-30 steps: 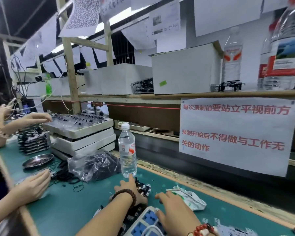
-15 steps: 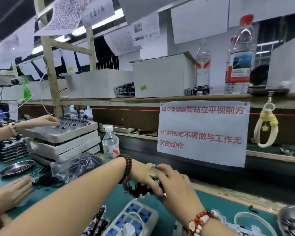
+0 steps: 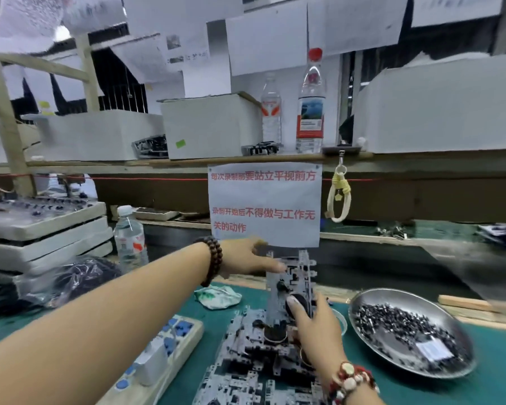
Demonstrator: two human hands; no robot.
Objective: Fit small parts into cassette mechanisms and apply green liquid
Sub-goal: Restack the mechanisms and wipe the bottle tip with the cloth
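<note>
Green-matted workbench [image 3: 70, 323], two hands lifting a stack of cassette mechanisms [image 3: 291, 285].

Left hand [image 3: 243, 258], with dark beads at the wrist, reaches forward and its fingers pinch the upper left edge of the upright stack; right hand [image 3: 316, 331], with a red and white bracelet, grips the stack lower down on the right side, thumb pressed against a black wheel on its face. The stack stands on end above more mechanisms [image 3: 254, 361] lying flat on the mat near the front edge. Just right of them sits a metal dish [image 3: 362, 305] full of small dark parts [image 3: 400, 325]. A power strip [image 3: 170, 343] lies to the left, a crumpled wrapper [image 3: 216, 296] behind it, and a water bottle [image 3: 130, 241] stands beside stacked white trays [image 3: 47, 229].
</note>
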